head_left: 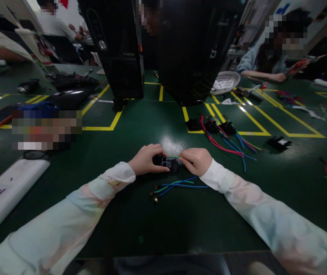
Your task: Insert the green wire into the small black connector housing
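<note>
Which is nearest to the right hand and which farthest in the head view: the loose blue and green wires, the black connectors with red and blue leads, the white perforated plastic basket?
1. Loose blue and green wires: just below the right hand.
2. Black connectors with red and blue leads: beyond it, slightly right.
3. White perforated plastic basket: far back, beside the black case.

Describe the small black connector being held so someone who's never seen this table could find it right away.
On the green table, look near the front edge where two pale sleeves meet. Between the left hand and right hand sits the black connector. Unlike the connectors farther back with red and blue wires, it is gripped and meets a single green wire.
</note>
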Demonstrator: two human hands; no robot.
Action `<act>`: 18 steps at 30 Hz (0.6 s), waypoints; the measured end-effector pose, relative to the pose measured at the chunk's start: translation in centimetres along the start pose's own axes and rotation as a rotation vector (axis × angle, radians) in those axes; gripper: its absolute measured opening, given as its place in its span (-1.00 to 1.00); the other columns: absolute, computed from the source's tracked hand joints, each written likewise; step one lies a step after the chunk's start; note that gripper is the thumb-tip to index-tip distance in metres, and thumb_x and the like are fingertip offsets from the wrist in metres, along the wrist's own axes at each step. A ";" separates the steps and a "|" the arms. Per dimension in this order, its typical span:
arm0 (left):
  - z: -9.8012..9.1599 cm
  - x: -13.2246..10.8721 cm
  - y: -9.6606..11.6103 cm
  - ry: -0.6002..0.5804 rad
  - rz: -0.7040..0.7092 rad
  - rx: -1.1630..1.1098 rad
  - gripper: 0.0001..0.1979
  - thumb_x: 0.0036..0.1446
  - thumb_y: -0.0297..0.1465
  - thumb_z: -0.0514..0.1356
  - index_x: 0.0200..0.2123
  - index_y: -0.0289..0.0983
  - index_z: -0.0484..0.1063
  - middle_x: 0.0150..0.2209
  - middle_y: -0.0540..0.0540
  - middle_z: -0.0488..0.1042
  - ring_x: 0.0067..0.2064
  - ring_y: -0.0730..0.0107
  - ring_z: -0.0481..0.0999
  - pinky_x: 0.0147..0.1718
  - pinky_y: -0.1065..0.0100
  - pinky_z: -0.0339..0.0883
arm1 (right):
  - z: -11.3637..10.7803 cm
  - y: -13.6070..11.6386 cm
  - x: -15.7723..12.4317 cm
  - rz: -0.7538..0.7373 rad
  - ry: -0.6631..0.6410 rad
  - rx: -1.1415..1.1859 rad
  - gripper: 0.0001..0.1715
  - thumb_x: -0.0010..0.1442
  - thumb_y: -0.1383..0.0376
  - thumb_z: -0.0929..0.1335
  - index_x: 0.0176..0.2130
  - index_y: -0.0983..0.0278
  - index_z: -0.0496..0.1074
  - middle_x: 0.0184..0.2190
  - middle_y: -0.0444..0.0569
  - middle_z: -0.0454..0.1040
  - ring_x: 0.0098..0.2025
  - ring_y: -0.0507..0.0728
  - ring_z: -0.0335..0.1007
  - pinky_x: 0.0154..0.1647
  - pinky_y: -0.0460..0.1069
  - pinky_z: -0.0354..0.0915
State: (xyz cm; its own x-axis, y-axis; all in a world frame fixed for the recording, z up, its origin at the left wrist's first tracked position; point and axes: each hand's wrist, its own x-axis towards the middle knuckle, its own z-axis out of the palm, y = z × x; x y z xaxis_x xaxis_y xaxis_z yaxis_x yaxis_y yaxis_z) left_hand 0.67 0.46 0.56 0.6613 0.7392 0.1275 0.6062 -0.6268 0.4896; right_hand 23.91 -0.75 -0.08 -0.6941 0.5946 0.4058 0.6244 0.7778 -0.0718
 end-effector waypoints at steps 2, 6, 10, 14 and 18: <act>0.0 0.0 0.0 -0.006 -0.002 -0.002 -0.57 -0.10 -0.04 0.23 -0.26 -0.22 0.40 -0.24 -0.04 0.37 -0.18 0.26 0.32 -0.22 0.28 0.11 | 0.0 0.1 -0.1 -0.048 -0.004 -0.002 -0.67 0.25 0.26 0.13 -0.42 0.28 0.35 -0.54 -0.08 0.39 -0.48 0.02 0.25 -0.43 -0.09 0.04; 0.0 0.1 0.1 -0.007 -0.001 -0.003 -0.58 -0.10 -0.04 0.23 -0.27 -0.22 0.40 -0.24 -0.04 0.37 -0.18 0.26 0.32 -0.22 0.28 0.11 | 0.0 0.2 0.0 0.004 0.008 -0.039 -0.68 0.25 0.27 0.12 -0.40 0.29 0.36 -0.51 -0.06 0.41 -0.46 0.02 0.26 -0.42 -0.09 0.05; 0.0 0.0 0.1 -0.006 -0.001 -0.002 -0.58 -0.10 -0.04 0.23 -0.26 -0.22 0.40 -0.25 -0.04 0.37 -0.19 0.27 0.32 -0.23 0.28 0.11 | 0.0 0.1 0.1 -0.017 -0.007 -0.063 -0.66 0.25 0.27 0.12 -0.44 0.29 0.35 -0.53 -0.06 0.40 -0.48 0.02 0.24 -0.44 -0.09 0.03; 0.0 0.1 0.1 -0.005 -0.002 0.002 -0.57 -0.10 -0.04 0.23 -0.26 -0.23 0.40 -0.24 -0.05 0.37 -0.19 0.26 0.31 -0.23 0.28 0.11 | 0.0 0.0 0.1 0.005 0.038 -0.063 -0.67 0.26 0.27 0.13 -0.40 0.30 0.36 -0.51 -0.06 0.40 -0.46 0.02 0.26 -0.43 -0.09 0.04; 0.0 0.1 0.1 -0.003 0.001 0.003 -0.57 -0.11 -0.04 0.23 -0.28 -0.24 0.40 -0.25 -0.04 0.36 -0.19 0.27 0.32 -0.24 0.29 0.11 | 0.0 0.0 0.1 0.012 0.026 -0.045 -0.66 0.26 0.26 0.13 -0.41 0.29 0.36 -0.52 -0.07 0.39 -0.47 0.02 0.25 -0.43 -0.09 0.04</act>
State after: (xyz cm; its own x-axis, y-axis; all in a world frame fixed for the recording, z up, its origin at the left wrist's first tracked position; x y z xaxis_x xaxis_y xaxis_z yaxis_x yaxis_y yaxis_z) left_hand 0.76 0.45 0.63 0.6631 0.7379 0.1255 0.6070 -0.6282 0.4867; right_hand 23.88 -0.66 -0.03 -0.6776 0.5976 0.4286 0.6481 0.7607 -0.0361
